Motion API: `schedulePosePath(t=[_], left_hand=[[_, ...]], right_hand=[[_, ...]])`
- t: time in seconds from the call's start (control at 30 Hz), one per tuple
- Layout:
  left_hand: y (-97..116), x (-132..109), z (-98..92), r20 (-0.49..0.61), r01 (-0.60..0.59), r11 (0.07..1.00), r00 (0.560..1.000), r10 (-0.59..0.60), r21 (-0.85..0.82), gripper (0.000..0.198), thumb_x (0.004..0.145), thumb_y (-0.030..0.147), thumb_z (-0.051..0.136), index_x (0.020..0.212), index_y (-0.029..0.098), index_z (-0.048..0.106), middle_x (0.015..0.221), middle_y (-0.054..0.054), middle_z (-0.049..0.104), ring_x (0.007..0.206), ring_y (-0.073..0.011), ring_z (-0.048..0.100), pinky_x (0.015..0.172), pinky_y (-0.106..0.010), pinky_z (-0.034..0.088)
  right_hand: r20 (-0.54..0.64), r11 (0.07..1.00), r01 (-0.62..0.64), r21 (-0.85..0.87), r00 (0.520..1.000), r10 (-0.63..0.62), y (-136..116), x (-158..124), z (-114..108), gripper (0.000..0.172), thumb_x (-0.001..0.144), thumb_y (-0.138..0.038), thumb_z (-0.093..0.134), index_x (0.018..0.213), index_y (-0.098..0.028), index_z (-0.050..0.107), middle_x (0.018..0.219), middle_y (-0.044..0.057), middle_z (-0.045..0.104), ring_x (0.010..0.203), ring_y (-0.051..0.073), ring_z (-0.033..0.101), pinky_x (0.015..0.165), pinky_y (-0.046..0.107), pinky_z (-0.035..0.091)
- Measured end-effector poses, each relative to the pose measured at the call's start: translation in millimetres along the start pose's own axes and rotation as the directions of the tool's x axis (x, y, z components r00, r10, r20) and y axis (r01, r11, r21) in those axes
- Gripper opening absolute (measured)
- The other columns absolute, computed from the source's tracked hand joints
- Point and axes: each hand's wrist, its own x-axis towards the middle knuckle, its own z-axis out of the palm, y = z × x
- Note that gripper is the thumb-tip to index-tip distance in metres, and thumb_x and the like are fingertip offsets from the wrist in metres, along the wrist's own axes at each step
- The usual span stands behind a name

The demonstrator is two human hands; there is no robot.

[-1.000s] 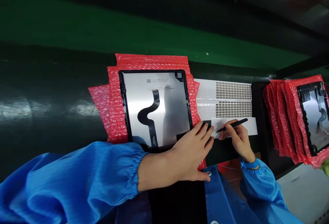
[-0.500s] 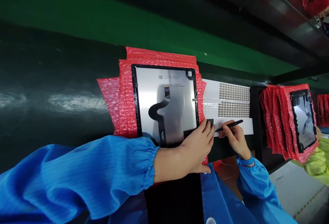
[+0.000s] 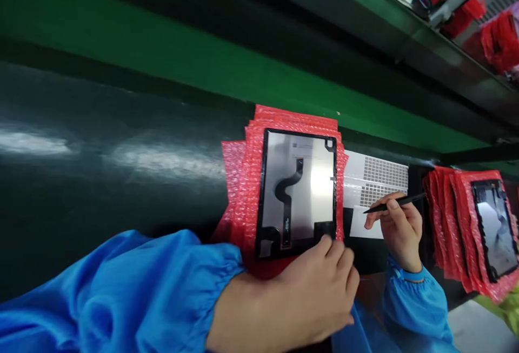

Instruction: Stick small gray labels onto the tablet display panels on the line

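A tablet screen assembly (image 3: 308, 196) lies back side up, with a grey metal back, black frame and curved black flex cable (image 3: 281, 191). Under it is a stack of red bubble-wrap sleeves (image 3: 252, 191). My left hand (image 3: 320, 282) is at the screen's lower right corner, fingers curled and close together; what they hold, if anything, is hidden. My right hand (image 3: 403, 228) pinches a slim black pointed tool (image 3: 399, 202), pen-like in shape. Its tip is above a white sheet (image 3: 360, 226), beside sheets of small grey-brown stickers (image 3: 385, 174).
Right of the sheets stands another stack of red sleeves (image 3: 450, 223) with a second screen (image 3: 495, 228) on top. A co-worker's yellow-green sleeve (image 3: 500, 307) shows at the right edge. A shelf edge (image 3: 405, 55) runs overhead along the dark bench (image 3: 101, 191).
My left hand has come off the sheet area to the screen's lower corner, its fingers now curled. My right hand has lifted the black tool's tip away from it. The camera view has shifted.
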Motion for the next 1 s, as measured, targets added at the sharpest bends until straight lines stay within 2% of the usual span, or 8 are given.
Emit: schedulePosePath(t=[0.07, 0.13, 0.2, 0.27, 0.33, 0.5, 0.67, 1.0], left_hand=[[-7.0, -18.5, -18.2, -0.024, 0.095, 0.995, 0.995, -0.095, -0.022, 0.044, 0.098, 0.062, 0.06, 0.087, 0.02, 0.071, 0.073, -0.002, 0.068, 0.065, -0.0222, 0.062, 0.067, -0.038, 0.047], [-20.0, -32.3, -25.4, -0.054, 0.213, 0.977, 0.976, -0.212, 0.026, 0.048, 0.094, 0.066, 0.063, 0.087, 0.019, 0.07, 0.067, -0.002, 0.066, 0.06, -0.0221, 0.061, 0.066, -0.038, 0.046], [-36.6, -40.3, -22.7, -0.076, 0.317, 0.939, 0.948, -0.309, 0.137, 0.066, 0.092, 0.072, 0.062, 0.109, 0.01, 0.074, 0.078, -0.01, 0.075, 0.072, -0.0275, 0.07, 0.083, -0.044, 0.051], [-53.0, -43.4, -15.1, -0.057, 0.338, 0.912, 0.941, -0.335, 0.232, 0.086, 0.092, 0.075, 0.058, 0.133, 0.0, 0.066, 0.088, -0.018, 0.08, 0.083, -0.0331, 0.075, 0.105, -0.052, 0.045], [-65.9, -43.8, -8.1, -0.034, 0.334, 0.902, 0.941, -0.337, 0.273, 0.094, 0.091, 0.076, 0.058, 0.141, -0.002, 0.061, 0.089, -0.02, 0.081, 0.087, -0.0357, 0.076, 0.114, -0.056, 0.038], [-77.2, -45.1, -3.7, -0.004, 0.314, 0.921, 0.947, -0.322, 0.233, 0.091, 0.093, 0.076, 0.054, 0.144, 0.001, 0.064, 0.102, -0.023, 0.082, 0.11, -0.0415, 0.074, 0.117, -0.057, 0.035], [-74.4, -45.9, -3.2, 0.073, 0.343, 0.925, 0.931, -0.358, 0.161, 0.092, 0.089, 0.076, 0.062, 0.146, 0.003, 0.064, 0.073, -0.015, 0.079, 0.067, -0.0333, 0.073, 0.109, -0.055, 0.042], [-81.9, -42.4, -6.4, 0.084, 0.315, 0.941, 0.941, -0.326, 0.122, 0.078, 0.083, 0.059, 0.078, 0.14, 0.006, 0.069, 0.069, -0.011, 0.078, 0.06, -0.0305, 0.069, 0.107, -0.055, 0.045]], right_hand=[[0.075, 1.0, 0.003, -0.018, 0.997, -0.002, -12.3, 14.4, 37.9, 0.017, 0.105, -0.036, 0.07, 0.097, -0.021, 0.069, 0.079, 0.002, 0.08, 0.057, 0.017, 0.077, 0.055, 0.028, 0.065], [0.168, 0.998, -0.025, -0.051, 0.985, 0.034, -18.1, 28.4, 77.7, 0.021, 0.104, -0.04, 0.071, 0.098, -0.021, 0.067, 0.076, 0.002, 0.08, 0.057, 0.018, 0.078, 0.057, 0.029, 0.067], [0.227, 0.995, -0.058, -0.077, 0.971, 0.074, -16.9, 42.1, 112.4, 0.025, 0.102, -0.045, 0.073, 0.099, -0.021, 0.065, 0.075, 0.002, 0.081, 0.059, 0.019, 0.079, 0.059, 0.029, 0.069], [0.258, 0.992, -0.085, -0.097, 0.96, 0.108, -10.5, 55.0, 137.3, 0.028, 0.101, -0.049, 0.072, 0.101, -0.021, 0.065, 0.077, 0.002, 0.081, 0.061, 0.018, 0.08, 0.059, 0.028, 0.069], [0.282, 0.988, -0.097, -0.122, 0.951, 0.128, -2.2, 66.1, 151.6, 0.029, 0.102, -0.05, 0.071, 0.104, -0.021, 0.065, 0.079, 0.002, 0.081, 0.064, 0.018, 0.081, 0.061, 0.027, 0.069], [0.294, 0.978, -0.087, -0.192, 0.945, 0.142, 8.4, 80.5, 159.9, 0.027, 0.104, -0.049, 0.067, 0.103, -0.022, 0.066, 0.078, 0.002, 0.079, 0.065, 0.017, 0.08, 0.06, 0.028, 0.069], [0.286, 0.974, -0.111, -0.196, 0.944, 0.165, 4.1, 82.3, 160.4, 0.029, 0.102, -0.05, 0.069, 0.099, -0.022, 0.065, 0.073, 0.002, 0.078, 0.059, 0.018, 0.079, 0.055, 0.028, 0.069], [0.294, 0.969, -0.119, -0.215, 0.939, 0.181, 3.2, 82.7, 160.0, 0.026, 0.103, -0.047, 0.069, 0.101, -0.021, 0.066, 0.076, 0.003, 0.08, 0.062, 0.018, 0.08, 0.056, 0.026, 0.069]])
